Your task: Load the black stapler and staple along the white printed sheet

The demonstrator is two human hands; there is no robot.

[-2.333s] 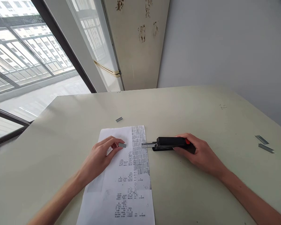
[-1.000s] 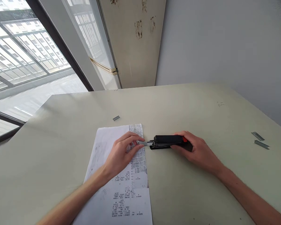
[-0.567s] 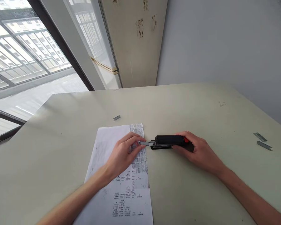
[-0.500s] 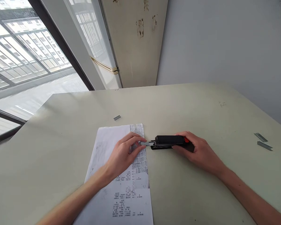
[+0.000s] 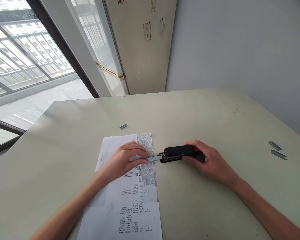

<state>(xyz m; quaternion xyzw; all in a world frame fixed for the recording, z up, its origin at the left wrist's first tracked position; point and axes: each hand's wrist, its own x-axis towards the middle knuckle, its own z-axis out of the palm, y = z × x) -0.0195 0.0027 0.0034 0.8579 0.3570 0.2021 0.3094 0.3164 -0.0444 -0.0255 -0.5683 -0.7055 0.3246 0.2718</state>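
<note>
A black stapler (image 5: 176,151) with a red patch near its rear lies sideways on the table. Around its rear end, my right hand (image 5: 210,161) is closed, thumb on the near side. A thin metal staple tray (image 5: 154,158) sticks out of the stapler's front. My left hand (image 5: 125,159) pinches the tray's outer end between thumb and fingers, above a printed sheet of paper (image 5: 130,213). The paper lies flat, its upper right part covered in dense marks. Whether staples sit in the tray I cannot make out.
One short strip of staples (image 5: 123,126) lies beyond the paper. Two more grey strips (image 5: 274,145) lie at the table's right side. Behind the pale table (image 5: 190,110) stand a cabinet with a handle (image 5: 110,71), a grey wall (image 5: 235,50) and a window at the left.
My left hand has moved left, and more of the metal tray shows outside the stapler. The stapler's front has tipped slightly toward me while my right hand keeps its hold.
</note>
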